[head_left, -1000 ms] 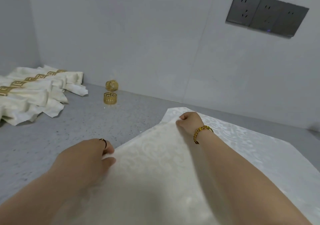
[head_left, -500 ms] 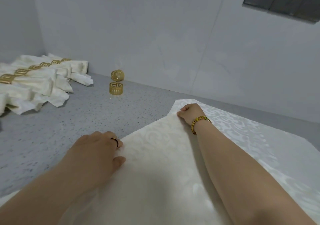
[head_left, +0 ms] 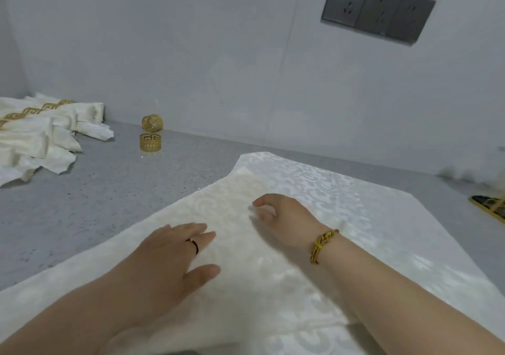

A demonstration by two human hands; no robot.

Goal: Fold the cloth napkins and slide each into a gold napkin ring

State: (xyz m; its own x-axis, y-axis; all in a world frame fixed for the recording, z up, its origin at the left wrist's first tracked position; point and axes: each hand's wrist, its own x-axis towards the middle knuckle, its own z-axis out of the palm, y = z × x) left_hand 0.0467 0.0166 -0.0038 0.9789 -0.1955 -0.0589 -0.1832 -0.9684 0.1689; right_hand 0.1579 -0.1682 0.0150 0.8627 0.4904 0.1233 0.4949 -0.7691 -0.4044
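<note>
Folding step, I'd say: the napkin (head_left: 341, 190) is spread dead centre with one flap turned over. The left hand (head_left: 175, 251) presses flat on it, fingers straight. The right hand (head_left: 284, 218) is loosely curled, gripping nothing. Next it probably needs another fold, then a gold ring (head_left: 150, 143) from 10 o'clock.

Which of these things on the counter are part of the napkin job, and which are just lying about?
Job: spread napkin, near gold ring, far gold ring, finished ringed napkins.
Lying about: wall sockets, dark gold-edged object at right edge.
</note>
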